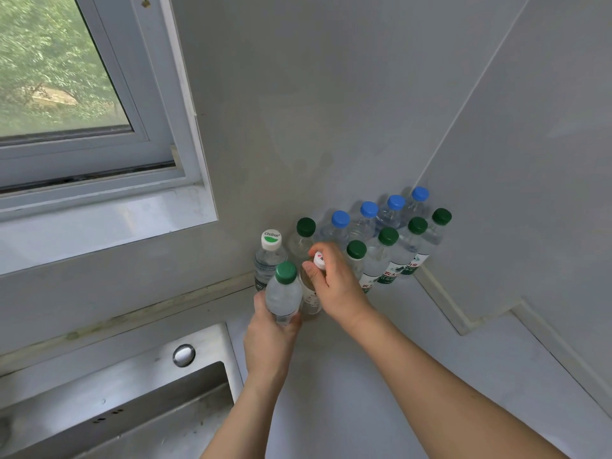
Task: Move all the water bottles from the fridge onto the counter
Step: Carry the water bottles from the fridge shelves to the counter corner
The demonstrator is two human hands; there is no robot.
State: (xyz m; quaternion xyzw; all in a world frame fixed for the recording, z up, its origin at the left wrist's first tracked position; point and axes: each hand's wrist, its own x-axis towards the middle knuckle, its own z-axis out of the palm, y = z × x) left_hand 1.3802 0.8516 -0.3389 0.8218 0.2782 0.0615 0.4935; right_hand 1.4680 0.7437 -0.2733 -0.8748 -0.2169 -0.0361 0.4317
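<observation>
My left hand (270,339) grips a green-capped water bottle (283,293) around its lower body, just above the white counter (381,409). My right hand (334,284) is closed over the neck of a white-capped bottle (311,298) that stands right beside it. Behind them several more water bottles are clustered in the counter's corner: a white-capped one (269,256), a row with blue caps (369,210) against the wall, and a row with green caps (388,236) in front. The fridge is out of view.
A steel sink (132,402) with a round fitting (183,355) lies at the lower left, next to the counter. A window (59,77) with a white frame sits above it. Grey walls meet behind the bottles.
</observation>
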